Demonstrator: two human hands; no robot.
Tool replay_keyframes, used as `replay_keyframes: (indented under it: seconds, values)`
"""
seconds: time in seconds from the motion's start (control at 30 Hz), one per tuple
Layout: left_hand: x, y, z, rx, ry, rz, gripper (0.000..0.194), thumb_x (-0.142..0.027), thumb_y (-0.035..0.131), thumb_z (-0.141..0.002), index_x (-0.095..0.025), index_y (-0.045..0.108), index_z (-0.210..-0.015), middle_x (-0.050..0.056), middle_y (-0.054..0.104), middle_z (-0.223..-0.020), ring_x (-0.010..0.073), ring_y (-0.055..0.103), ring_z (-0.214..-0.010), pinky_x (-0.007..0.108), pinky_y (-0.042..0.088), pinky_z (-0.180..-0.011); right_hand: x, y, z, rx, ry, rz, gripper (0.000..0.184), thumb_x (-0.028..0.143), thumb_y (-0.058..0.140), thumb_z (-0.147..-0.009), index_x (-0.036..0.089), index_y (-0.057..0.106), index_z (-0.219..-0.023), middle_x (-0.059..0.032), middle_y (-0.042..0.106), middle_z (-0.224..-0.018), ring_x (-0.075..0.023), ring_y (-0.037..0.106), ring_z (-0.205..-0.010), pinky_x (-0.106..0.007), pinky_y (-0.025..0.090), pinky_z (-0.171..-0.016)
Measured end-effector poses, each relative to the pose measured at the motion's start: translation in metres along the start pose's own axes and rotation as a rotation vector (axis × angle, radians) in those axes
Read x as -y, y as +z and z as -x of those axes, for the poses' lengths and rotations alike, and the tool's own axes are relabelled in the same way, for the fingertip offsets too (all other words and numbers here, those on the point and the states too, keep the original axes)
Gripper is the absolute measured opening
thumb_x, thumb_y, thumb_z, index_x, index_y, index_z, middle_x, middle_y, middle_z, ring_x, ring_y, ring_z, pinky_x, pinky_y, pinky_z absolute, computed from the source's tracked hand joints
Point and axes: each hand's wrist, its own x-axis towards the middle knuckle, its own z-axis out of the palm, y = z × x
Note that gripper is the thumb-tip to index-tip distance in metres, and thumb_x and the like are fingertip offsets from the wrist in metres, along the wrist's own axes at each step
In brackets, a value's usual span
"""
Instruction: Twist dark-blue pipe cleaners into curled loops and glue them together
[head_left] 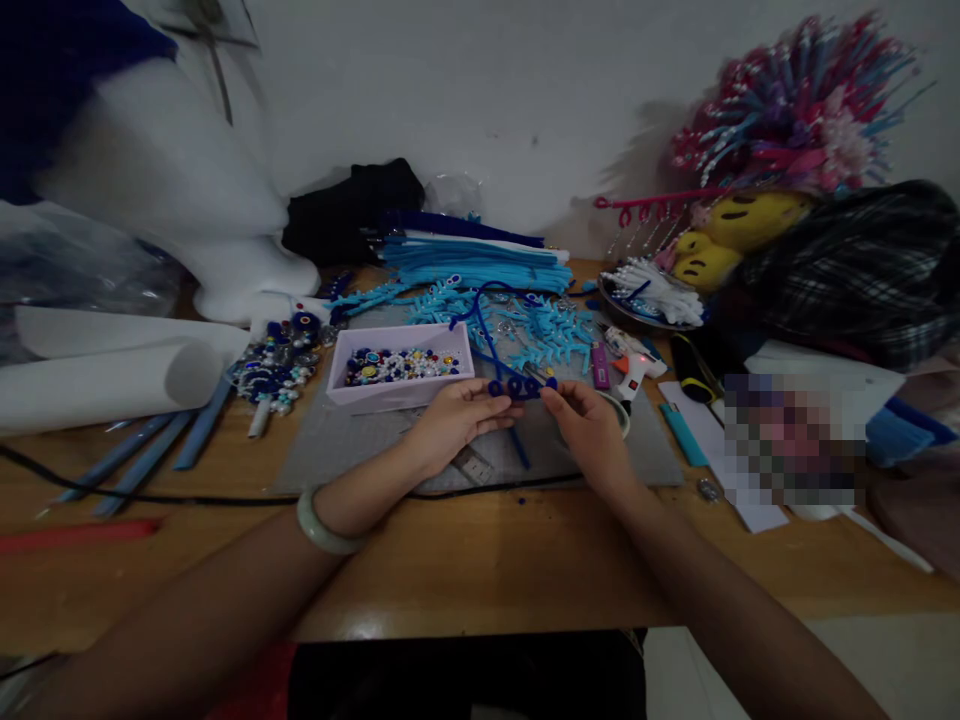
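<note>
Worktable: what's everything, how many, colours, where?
Table: one, brown, across view
Box: one, whitish, left of centre
Beads: many, mixed, inside box
Stems: many, mostly blue, back centre
Glue gun: one, white and orange, right
Lighters: two, purple and teal, right
Mannequin head: one, white, back left
Plush faces: two, yellow, back right
Bristly decoration: one, multicoloured, back right
Plaid cloth: one, dark, right
Other cloth: one, black, back
Looped strip: one, dark blue, centre
Bracelet: one, pale green, left wrist
Left hand: one, bare, centre
Right hand: one, bare, centre

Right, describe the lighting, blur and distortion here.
Head view: dim overall, a soft shadow on the wall left of the bouquet, white mannequin head slightly blurred, fine detail lost in the dark blue loops, one patch pixelated, edges stretched wide-angle.
</note>
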Motion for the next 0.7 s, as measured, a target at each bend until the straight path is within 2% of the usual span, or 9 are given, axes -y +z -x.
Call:
replay_keyframes:
  seconds: [0.17, 0.33, 0.5, 0.7]
  values:
    - [-0.001, 0.003, 0.001, -0.022, 0.045, -0.02, 0.013, -0.014, 0.065, -0.066, -0.012, 0.06, -0.079, 0.001, 0.065, -0.073, 0.0101, 0.061, -0.067, 0.024, 0.047, -0.072, 0.003, -0.004, -0.002, 0.149, 0.102, -0.188, 0.023, 0.037, 0.062, -0.065, 0.019, 0.058, -0.079, 0.0012, 0.062, -0.065, -0.0113, 0.055, -0.06, -0.023, 0.041, -0.058]
    - [0.0, 0.005, 0.002, -0.023, 0.065, -0.044, 0.011, -0.017, 0.067, -0.063, -0.013, 0.06, -0.072, -0.001, 0.063, -0.066, 0.0078, 0.059, -0.059, 0.02, 0.046, -0.062, 0.005, -0.012, -0.004, 0.293, 0.086, -0.086, 0.022, 0.04, 0.059, -0.07, 0.018, 0.063, -0.066, 0.0003, 0.064, -0.064, -0.01, 0.053, -0.061, -0.023, 0.04, -0.063]
    - [0.001, 0.005, 0.003, -0.005, 0.052, -0.179, 0.011, -0.022, 0.065, -0.066, -0.013, 0.061, -0.071, 0.0, 0.063, -0.065, 0.0068, 0.056, -0.054, 0.019, 0.043, -0.054, 0.007, -0.01, -0.002, 0.31, 0.058, 0.025, 0.02, 0.037, 0.059, -0.069, 0.018, 0.062, -0.064, 0.0021, 0.061, -0.061, -0.0091, 0.05, -0.056, -0.023, 0.037, -0.058]
    - [0.0, 0.011, 0.008, -0.055, 0.052, -0.31, 0.013, -0.028, 0.061, -0.068, -0.015, 0.059, -0.07, 0.0, 0.063, -0.062, 0.0088, 0.055, -0.052, 0.021, 0.045, -0.052, 0.007, -0.006, 0.003, 0.233, 0.065, 0.008, 0.023, 0.035, 0.058, -0.07, 0.017, 0.054, -0.056, 0.0031, 0.056, -0.053, -0.0085, 0.046, -0.051, -0.022, 0.034, -0.053]
